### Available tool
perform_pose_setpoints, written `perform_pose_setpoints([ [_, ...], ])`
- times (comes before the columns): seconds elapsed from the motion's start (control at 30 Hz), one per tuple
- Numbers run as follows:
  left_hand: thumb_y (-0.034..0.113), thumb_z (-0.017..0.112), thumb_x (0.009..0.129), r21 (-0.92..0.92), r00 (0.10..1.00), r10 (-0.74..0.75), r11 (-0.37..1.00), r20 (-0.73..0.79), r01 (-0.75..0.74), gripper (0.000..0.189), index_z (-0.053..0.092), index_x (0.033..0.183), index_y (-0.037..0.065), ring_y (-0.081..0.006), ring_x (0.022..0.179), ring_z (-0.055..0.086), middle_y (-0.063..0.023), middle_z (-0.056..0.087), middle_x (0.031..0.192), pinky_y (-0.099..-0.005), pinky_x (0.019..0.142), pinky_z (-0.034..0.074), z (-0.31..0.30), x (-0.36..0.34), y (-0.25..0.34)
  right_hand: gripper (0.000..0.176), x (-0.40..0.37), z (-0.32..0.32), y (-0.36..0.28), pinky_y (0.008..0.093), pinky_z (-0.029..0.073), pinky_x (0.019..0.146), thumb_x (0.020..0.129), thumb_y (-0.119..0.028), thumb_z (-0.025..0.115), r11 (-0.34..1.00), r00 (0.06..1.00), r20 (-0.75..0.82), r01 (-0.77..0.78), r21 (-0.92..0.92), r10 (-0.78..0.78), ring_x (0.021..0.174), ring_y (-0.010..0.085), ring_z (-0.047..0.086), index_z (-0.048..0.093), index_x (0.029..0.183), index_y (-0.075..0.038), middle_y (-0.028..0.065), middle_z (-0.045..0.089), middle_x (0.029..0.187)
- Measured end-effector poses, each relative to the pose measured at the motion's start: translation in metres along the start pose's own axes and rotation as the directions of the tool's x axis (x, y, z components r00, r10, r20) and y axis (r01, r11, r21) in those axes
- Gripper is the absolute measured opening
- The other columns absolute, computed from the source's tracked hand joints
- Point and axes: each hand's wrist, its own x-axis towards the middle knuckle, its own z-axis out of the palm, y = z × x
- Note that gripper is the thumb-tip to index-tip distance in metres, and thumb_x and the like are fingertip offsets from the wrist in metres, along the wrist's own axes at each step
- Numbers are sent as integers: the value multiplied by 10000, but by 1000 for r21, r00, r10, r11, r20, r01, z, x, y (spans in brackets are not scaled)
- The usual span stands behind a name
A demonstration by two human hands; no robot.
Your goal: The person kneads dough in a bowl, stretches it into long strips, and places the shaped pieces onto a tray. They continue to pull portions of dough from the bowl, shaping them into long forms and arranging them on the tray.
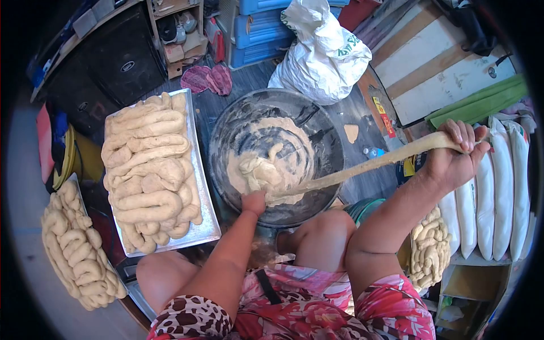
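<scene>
A long rope of dough (368, 169) stretches from the black basin up to the right. My right hand (456, 150) is raised at the right, its fingers wrapped round the rope's upper end. Down in the floury basin (334, 170), my left hand (254, 203) is closed on the dough at the rope's lower end; its fingers are partly hidden. Just beyond that hand lies a folded lump of dough (262, 171), with a short curl standing up from it. Pale flour (289, 127) coats the basin's bottom.
A metal tray (211, 226) piled with dough ropes (148, 175) is left of the basin. More dough ropes (76, 249) lie at the far left and at right (430, 249). A white sack (323, 56) stands behind the basin; long filled white bags (501, 187) are at right.
</scene>
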Motion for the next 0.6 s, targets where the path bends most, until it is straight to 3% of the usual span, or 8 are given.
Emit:
perform_pose_setpoints([
  [0.2, 211, 556, 778, 85, 995, -95, 992, 12, 94, 245, 643, 1001, 161, -286, 904, 611, -133, 630, 979, -473, 838, 396, 7, -6, 4, 374, 5, -2, -2, 262, 381, 565, 952, -377, 380, 997, 997, 46, 67, -26, -66, 541, 104, 432, 565, 946, -52, -4, 391, 576],
  [0.27, 158, 527, 779, -455, 967, 208, 854, -149, -254, 242, 638, 981, 85, -286, 861, 612, -156, 636, 909, -397, 777, 440, -14, -4, 14, 326, 5, -2, 11, 244, 387, 525, 945, -341, 434, 984, 999, 35, 33, -173, -27, 525, 91, 436, 570, 977, -46, -7, 415, 585],
  [0.33, 99, 493, 756, -579, 959, 198, 814, 202, -46, 392, 588, 1134, 57, -346, 1067, 533, -212, 575, 1128, -360, 923, 405, -83, 2, 54, 293, 4, -12, 37, 241, 356, 547, 921, -261, 485, 802, 997, -83, -52, -596, 2, 537, 86, 387, 562, 1031, -1, -27, 368, 581],
  [0.4, 86, 500, 755, -590, 934, 337, 780, 119, -206, 377, 583, 1117, 23, -305, 1017, 560, -190, 589, 1097, -340, 876, 431, -114, 9, 75, 283, 2, -31, 65, 191, 391, 444, 874, -240, 586, 621, 950, -202, -309, -720, 238, 494, 53, 460, 598, 1051, -19, -45, 476, 610],
  [0.47, 59, 495, 747, -727, 938, 309, 679, 155, -104, 351, 589, 1081, 3, -230, 944, 575, -148, 598, 1033, -309, 817, 453, -147, 11, 101, 352, -4, -53, 88, 196, 377, 452, 790, -287, 676, 177, 799, -234, -387, -905, 554, 503, 45, 458, 635, 1067, -72, -41, 525, 646],
  [0.5, 59, 495, 747, -728, 939, 310, 677, 150, -108, 351, 589, 1081, 3, -230, 944, 575, -148, 598, 1033, -309, 817, 453, -159, 11, 110, 425, -9, -71, 98, 189, 392, 462, 782, -276, 671, 120, 670, -170, -364, -924, 723, 572, 45, 476, 588, 1140, -61, -35, 552, 747],
  [0.57, -12, 475, 721, -824, 939, 305, 483, -160, -297, 305, 580, 1006, 7, -204, 833, 587, -132, 613, 906, -309, 754, 455, -184, 9, 124, 611, -29, -115, 122, 261, 458, 790, 711, -282, 745, 118, 418, -66, -401, -908, 906, 916, 104, 524, 523, 1233, -57, -4, 577, 955],
  [0.6, -12, 475, 721, -823, 937, 306, 480, -168, -304, 305, 580, 1006, 7, -204, 833, 587, -132, 613, 906, -309, 754, 455, -204, 4, 130, 709, -35, -141, 132, 281, 403, 899, 692, -273, 765, -129, 200, -207, -346, -929, 958, 989, 130, 518, 457, 1288, -45, 10, 573, 1051],
])
